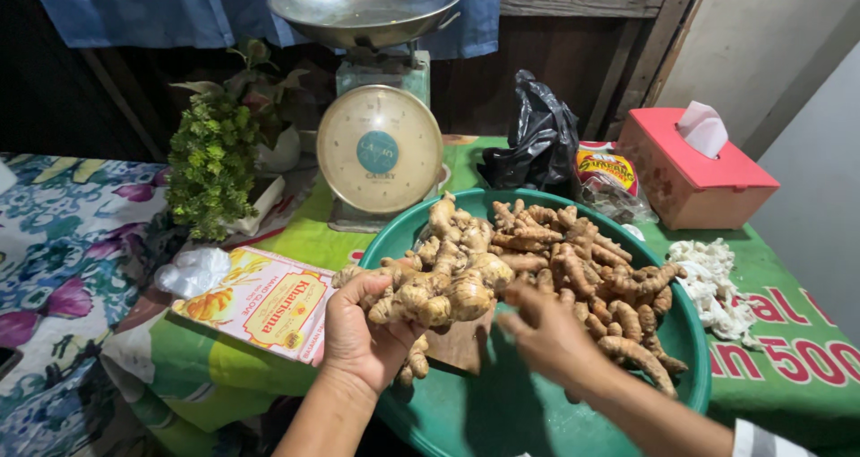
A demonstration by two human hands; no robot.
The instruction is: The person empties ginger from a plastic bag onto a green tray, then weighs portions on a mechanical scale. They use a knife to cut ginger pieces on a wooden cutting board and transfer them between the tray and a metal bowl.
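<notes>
Green cloth covered the counter [788, 367], with a blue flowered cloth [63, 269] lying over its left end. Near the middle sat a wide green plastic basin [502, 412], its near rim at the person's arms. A weighing scale [380, 148] stood just behind the basin's far left rim, with a round cream dial and a steel pan [367, 4] on top. To the left of the scale was a small leafy plant [210, 161]. On the far right stood a red tissue box [690, 175] with a tissue poking out, and between it and the scale lay a crumpled black plastic bag [537, 139]. A flat yellow and pink carton [264, 305] lay on the counter left of the basin, with a white wad of plastic [193, 271] at its far corner. A white crumpled cloth [712, 282] lay right of the basin.

Inside the basin was a heap of slim orange-brown turmeric roots [582, 260], piled toward the far right. The left hand [363, 340] had its grip closed round a large knobbly ginger root [443, 282], holding it up over the basin's left side, just beside the heap. The right hand [546, 336] hovered over the near part of the heap, blurred, fingers spread and its grip released, holding nothing that could be made out.
</notes>
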